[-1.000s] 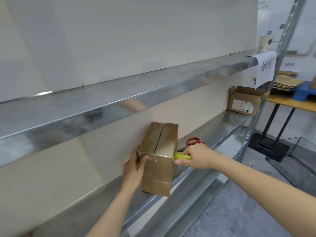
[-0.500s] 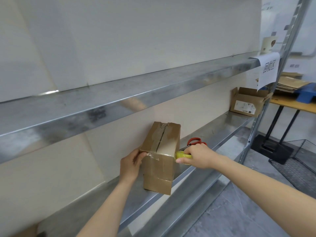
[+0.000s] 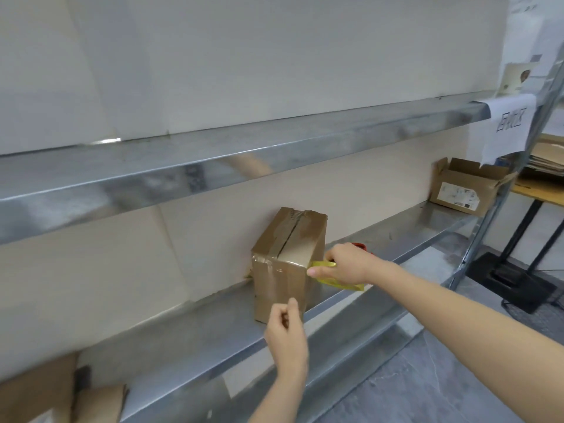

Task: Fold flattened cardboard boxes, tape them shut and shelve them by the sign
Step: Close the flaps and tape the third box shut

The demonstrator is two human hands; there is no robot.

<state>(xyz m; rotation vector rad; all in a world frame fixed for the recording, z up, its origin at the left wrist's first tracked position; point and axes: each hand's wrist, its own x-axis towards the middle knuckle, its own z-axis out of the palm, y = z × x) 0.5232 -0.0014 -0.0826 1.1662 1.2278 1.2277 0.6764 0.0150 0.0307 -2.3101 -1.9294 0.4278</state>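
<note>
grips a yellow tape roll (image 3: 325, 264) in the right hand (image 3: 346, 265), tight against the right edge of the cardboard box (image 3: 283, 270), upright on the lower shelf (image 3: 198, 325) by the wall. holds the left hand (image 3: 287, 334) just before the box's lower front, fingers curled; cannot tell if pinching tape. risks tipping or dragging the unbraced box with a pull on the roll, or creasing the strip. red scissors (image 3: 360, 246) just behind the right hand; open box (image 3: 457, 193) under the paper sign (image 3: 512, 129), well apart; upper shelf (image 3: 244, 166) overhead, crowding any lift.
</note>
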